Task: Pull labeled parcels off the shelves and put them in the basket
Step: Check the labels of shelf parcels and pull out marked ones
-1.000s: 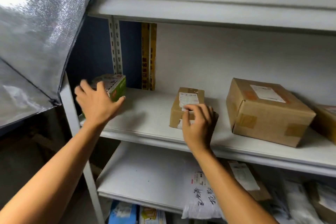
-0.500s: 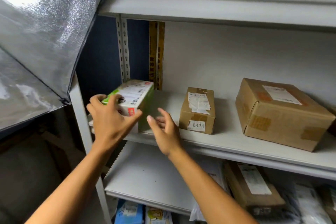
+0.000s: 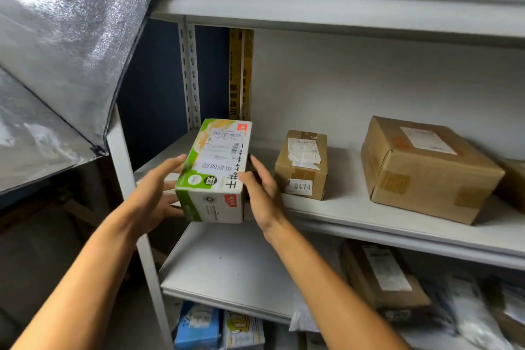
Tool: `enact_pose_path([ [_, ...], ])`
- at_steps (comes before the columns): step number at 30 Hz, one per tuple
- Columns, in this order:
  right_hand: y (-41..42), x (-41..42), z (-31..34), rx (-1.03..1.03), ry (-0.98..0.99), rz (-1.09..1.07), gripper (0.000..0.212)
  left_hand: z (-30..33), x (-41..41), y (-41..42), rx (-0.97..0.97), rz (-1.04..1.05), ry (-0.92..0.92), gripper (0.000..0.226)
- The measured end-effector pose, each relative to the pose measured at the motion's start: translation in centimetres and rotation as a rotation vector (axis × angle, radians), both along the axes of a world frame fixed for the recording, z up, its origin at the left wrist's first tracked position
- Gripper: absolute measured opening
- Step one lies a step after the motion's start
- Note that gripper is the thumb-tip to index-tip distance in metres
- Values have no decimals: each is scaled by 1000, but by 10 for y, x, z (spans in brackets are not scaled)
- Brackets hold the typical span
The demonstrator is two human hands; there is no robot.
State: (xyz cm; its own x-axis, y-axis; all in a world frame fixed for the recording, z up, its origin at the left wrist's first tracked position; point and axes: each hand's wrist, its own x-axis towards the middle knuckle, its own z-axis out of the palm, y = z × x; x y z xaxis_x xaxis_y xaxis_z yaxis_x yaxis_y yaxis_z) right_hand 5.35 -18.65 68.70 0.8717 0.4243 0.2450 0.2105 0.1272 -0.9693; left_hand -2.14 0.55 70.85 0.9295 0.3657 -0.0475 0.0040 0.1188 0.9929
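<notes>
Fingers [image 3: 173, 163] of the left hand [image 3: 153, 199] lie fairly straight along the left side of the green-and-white box [image 3: 216, 170], with at least 1 fingertip curling under its near-left bottom edge; fingers of the right hand [image 3: 262, 193] are straight and close together, pressed flat against the box's right side; box is carried between both hands, clear of the middle shelf [image 3: 397, 224] at its left end, just past the near edge; long axis runs near to far, shipping label face up.

Small brown carton [image 3: 302, 165] sits on the middle shelf just right of the right hand, not touching it; white tag on its near face reads 0471; large brown carton [image 3: 426, 167] stands further right, apart from the small one, label on top.

Lower shelf [image 3: 227, 270]: labeled brown parcel [image 3: 383, 275] lies to the right, with soft bags beside it, blurred.

Silver foil sheet [image 3: 56, 51] hangs at far left; basket is out of view.
</notes>
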Motion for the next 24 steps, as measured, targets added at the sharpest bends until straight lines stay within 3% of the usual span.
enact_pose_path([
  [3, -11, -7, -13, 21, -73, -39, 73, -11, -5, -1, -97, -64, 10, 73],
  [8, -31, -21, -38, -12, -147, -38, 63, -30, -11, -10, -245, -198, -3, 100],
  [17, -102, -26, -35, 133, -149, -217, 63, -20, -8, -68, -60, -501, -191, 118],
  [24, -186, -34, -25, 166, -331, -538, 47, -7, 18, -156, -19, -698, -156, 117],
])
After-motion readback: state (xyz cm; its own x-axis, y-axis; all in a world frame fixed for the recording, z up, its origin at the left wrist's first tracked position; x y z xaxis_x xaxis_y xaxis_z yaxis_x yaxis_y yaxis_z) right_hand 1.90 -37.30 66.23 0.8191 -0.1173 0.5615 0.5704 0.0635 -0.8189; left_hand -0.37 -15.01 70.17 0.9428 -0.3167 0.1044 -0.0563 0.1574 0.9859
